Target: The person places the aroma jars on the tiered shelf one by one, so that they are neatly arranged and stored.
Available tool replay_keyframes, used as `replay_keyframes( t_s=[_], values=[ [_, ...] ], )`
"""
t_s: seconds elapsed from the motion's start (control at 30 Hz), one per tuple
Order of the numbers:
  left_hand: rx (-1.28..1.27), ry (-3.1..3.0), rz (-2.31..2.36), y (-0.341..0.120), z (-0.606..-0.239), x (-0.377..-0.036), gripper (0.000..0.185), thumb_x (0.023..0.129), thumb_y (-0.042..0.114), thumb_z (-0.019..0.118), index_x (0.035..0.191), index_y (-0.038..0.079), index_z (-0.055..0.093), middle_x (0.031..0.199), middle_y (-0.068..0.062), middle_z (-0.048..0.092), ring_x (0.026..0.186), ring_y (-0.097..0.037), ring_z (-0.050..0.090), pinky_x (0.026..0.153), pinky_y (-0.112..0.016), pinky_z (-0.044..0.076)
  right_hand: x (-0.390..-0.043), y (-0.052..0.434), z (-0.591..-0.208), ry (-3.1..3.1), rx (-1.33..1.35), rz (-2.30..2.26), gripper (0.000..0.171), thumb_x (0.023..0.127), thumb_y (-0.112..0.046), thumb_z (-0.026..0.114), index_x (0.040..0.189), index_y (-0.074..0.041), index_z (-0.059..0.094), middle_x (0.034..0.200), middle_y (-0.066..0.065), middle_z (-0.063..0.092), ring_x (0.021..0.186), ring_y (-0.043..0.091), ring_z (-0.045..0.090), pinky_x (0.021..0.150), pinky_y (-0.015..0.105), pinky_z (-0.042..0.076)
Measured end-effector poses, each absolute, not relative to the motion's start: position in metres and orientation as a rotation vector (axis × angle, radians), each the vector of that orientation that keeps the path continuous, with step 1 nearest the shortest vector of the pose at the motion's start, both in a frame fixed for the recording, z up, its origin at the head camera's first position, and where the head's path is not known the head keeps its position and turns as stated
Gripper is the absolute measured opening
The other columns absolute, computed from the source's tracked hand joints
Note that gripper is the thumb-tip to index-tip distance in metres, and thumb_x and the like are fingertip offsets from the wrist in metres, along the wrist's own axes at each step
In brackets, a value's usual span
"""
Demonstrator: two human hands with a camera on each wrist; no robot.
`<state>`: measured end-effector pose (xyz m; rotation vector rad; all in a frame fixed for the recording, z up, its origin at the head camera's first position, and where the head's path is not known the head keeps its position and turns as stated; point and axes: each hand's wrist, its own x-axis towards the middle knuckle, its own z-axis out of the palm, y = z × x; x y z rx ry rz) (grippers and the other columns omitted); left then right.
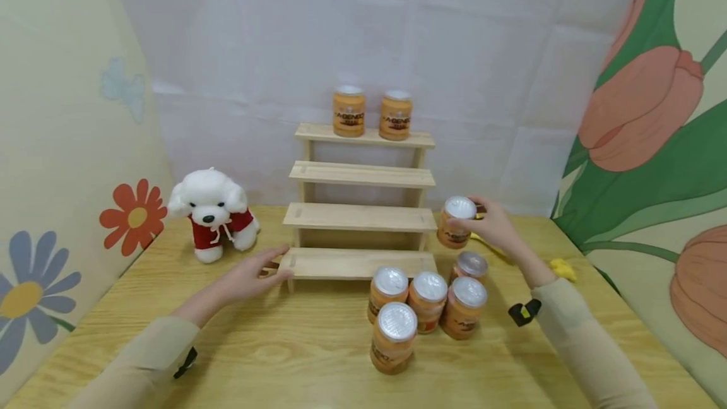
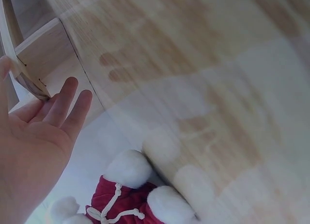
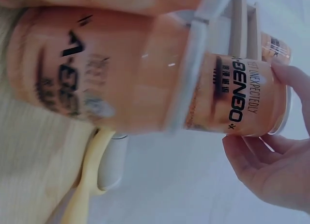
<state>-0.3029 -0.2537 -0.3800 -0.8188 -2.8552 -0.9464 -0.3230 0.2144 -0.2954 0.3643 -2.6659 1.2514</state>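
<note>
My right hand (image 1: 490, 227) grips an orange jar (image 1: 452, 232) with a silvery lid, thumb and fingers around its side. The held jar is upright, above a group of similar jars (image 1: 462, 317) on the table and just right of the stepped wooden rack (image 1: 358, 215). In the right wrist view, dark lettering shows on the held jar (image 3: 237, 95). At the rack's lower left end, my left hand (image 1: 250, 276) holds the end of the bottom board, thumb in front and fingers behind. The left wrist view shows its last two fingers (image 2: 72, 105) extended.
Two more jars (image 1: 396, 117) stand on the rack's top board. A white plush dog (image 1: 212, 213) in a red top sits left of the rack. Behind the right arm lies a yellow item (image 1: 562, 269). A white cloth (image 1: 483, 81) hangs behind the table.
</note>
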Motion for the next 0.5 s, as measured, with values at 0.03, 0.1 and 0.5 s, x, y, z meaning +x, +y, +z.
replay_keyframes(
  t_s=[0.03, 0.1, 0.5],
  values=[
    [-0.818, -2.857, -0.948, -0.253, -0.38, -0.303, 0.068, 0.095, 0.037, 0.055, 0.141, -0.007, 0.034, 0.141, -0.029, 0.039, 0.113, -0.041, 0.055, 0.092, -0.05, 0.05, -0.323, 0.213, -0.293, -2.66, 0.357, 1.243, 0.064, 0.08, -0.033, 0.074, 0.13, -0.001, 0.05, 0.118, 0.02, 0.058, 0.106, 0.032, 0.055, 0.077, 0.033, 0.052],
    [-0.814, -2.858, -0.949, -0.252, -0.38, -0.303, 0.068, 0.095, 0.037, 0.054, 0.142, -0.007, 0.034, 0.141, -0.029, 0.039, 0.113, -0.041, 0.055, 0.091, -0.051, 0.05, -0.322, 0.211, -0.289, -2.646, 0.35, 1.241, 0.062, 0.081, -0.032, 0.074, 0.13, -0.001, 0.05, 0.117, 0.02, 0.058, 0.105, 0.031, 0.054, 0.076, 0.032, 0.051],
    [-0.821, -2.86, -0.956, -0.254, -0.379, -0.301, 0.067, 0.095, 0.037, 0.054, 0.142, -0.007, 0.033, 0.141, -0.029, 0.039, 0.112, -0.041, 0.055, 0.091, -0.05, 0.05, -0.33, 0.203, -0.275, -2.576, 0.335, 1.35, 0.063, 0.082, -0.038, 0.072, 0.131, -0.005, 0.051, 0.121, 0.017, 0.057, 0.105, 0.028, 0.055, 0.081, 0.036, 0.051]
  ],
)
